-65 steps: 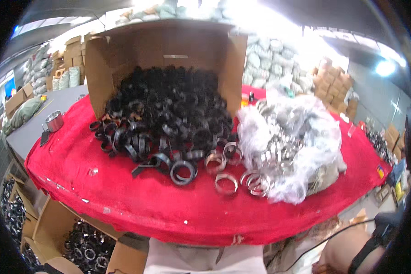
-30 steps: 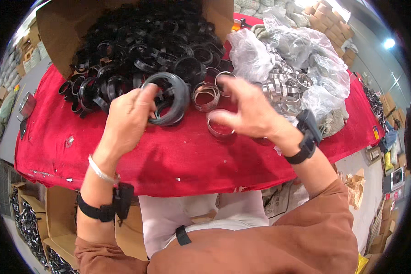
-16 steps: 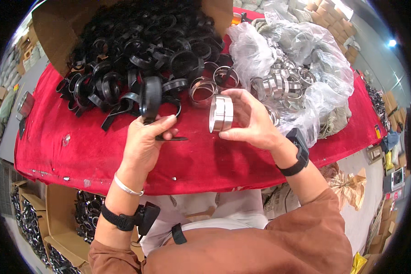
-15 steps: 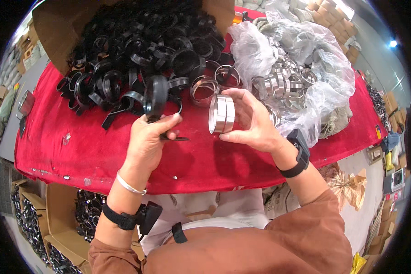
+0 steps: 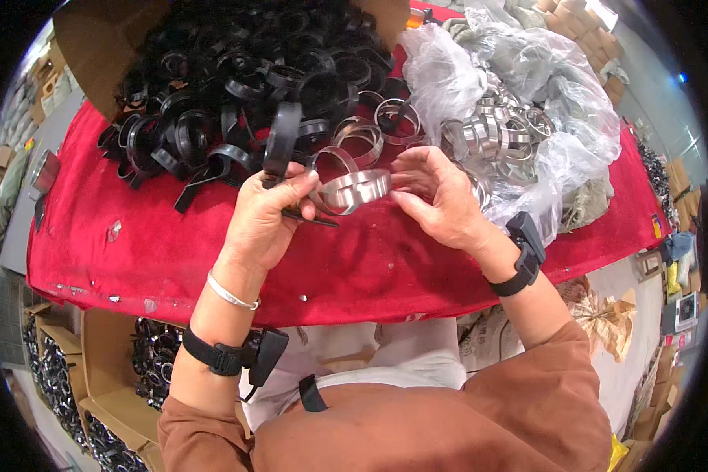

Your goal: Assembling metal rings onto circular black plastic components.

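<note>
I see the left hand (image 5: 263, 214) pinching a black ring (image 5: 282, 140) by its lower part, apparently to keep its round band upright and unobstructed. The shiny metal rings (image 5: 362, 189) sit between both hands above the red cloth (image 5: 354, 271); the right hand (image 5: 450, 203) parts thumb and fingers at their edge, grip uncertain to me.

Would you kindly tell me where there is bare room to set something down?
Mostly bare: the red cloth between the left hand, right hand and its near edge, and left of the black rings. Crowded: from those rings to the plastic bag.
</note>
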The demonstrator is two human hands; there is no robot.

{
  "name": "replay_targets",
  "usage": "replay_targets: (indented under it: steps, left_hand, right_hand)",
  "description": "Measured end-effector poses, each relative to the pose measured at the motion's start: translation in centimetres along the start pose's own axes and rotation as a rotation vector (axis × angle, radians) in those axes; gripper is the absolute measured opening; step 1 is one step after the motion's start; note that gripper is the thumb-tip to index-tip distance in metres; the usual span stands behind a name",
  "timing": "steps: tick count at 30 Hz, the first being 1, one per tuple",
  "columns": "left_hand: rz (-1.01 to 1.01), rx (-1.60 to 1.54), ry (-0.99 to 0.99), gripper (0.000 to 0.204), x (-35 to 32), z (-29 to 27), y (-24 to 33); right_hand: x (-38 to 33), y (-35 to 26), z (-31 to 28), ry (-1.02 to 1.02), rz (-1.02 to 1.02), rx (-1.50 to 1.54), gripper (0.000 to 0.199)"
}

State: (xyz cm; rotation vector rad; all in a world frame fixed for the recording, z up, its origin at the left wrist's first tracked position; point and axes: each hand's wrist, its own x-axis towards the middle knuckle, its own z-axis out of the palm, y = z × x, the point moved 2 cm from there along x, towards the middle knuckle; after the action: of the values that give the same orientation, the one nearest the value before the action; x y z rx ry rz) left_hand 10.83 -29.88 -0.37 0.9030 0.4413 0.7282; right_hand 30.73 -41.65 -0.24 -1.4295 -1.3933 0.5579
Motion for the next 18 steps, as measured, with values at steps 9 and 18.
replay_targets:
  steps: [9, 18]
  left_hand:
    - [0.057, 0.067, -0.026, 0.016, 0.2, -2.4, -1.9]
    - [-0.108, -0.321, -0.156, 0.015, 0.0, -4.6, -2.1]
  right_hand:
    - [-0.4, -1.8, 1.5, 0.018, -0.387, -0.394, 0.017]
    - [0.3, -0.6, -1.0, -0.079, -0.228, -1.239, 0.063]
